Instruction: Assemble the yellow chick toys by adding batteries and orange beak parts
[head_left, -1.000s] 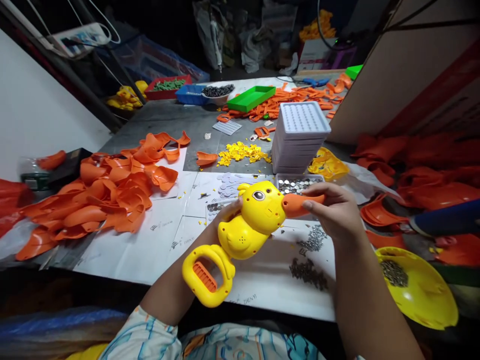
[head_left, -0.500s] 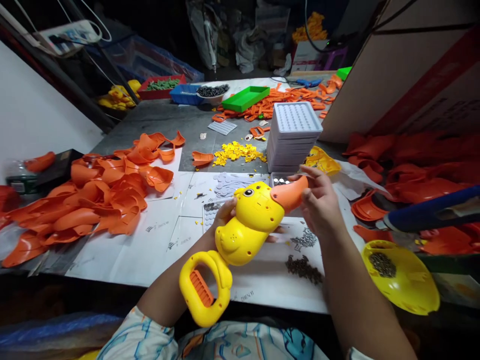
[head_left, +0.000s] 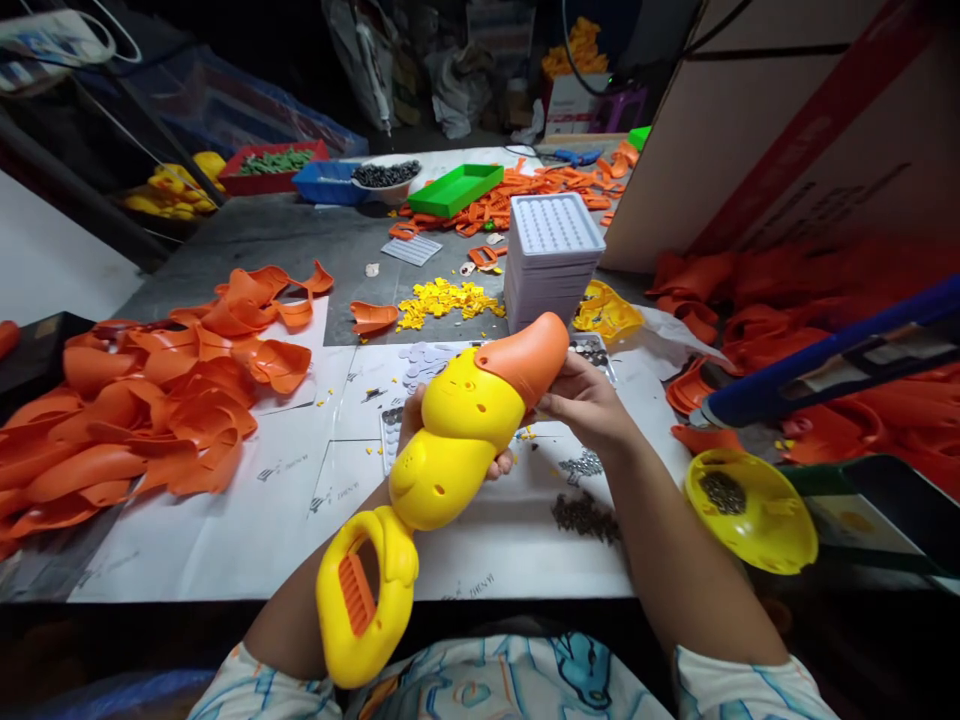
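Observation:
A yellow toy duck [head_left: 450, 450] with a loop handle and an orange ribbed insert is held at a slant above the white paper [head_left: 300, 540]. My left hand [head_left: 412, 416] is closed around its body from behind; the thumb side and some fingertips show, while the palm is hidden. At the head end sits an orange beak [head_left: 529, 355]. Fingers of my right hand [head_left: 589, 405] are closed on the beak's right side, some of them out of sight beneath it. Silver screws [head_left: 581, 464] and dark screws [head_left: 583, 517] lie in small heaps below my right hand.
Orange beak shells [head_left: 157, 410] are piled on the left. Stacked white trays [head_left: 551, 265] stand behind the duck, beside small yellow pieces [head_left: 446, 303]. A blue tool [head_left: 825, 355] juts in from the right above a yellow bowl [head_left: 780, 520] holding screws. A cardboard box [head_left: 750, 150] rises at back right.
The beak now reaches further over the duck's head, and the duck has turned so that its eye is out of view. My right hand has shifted closer to the head. The camera view has shifted.

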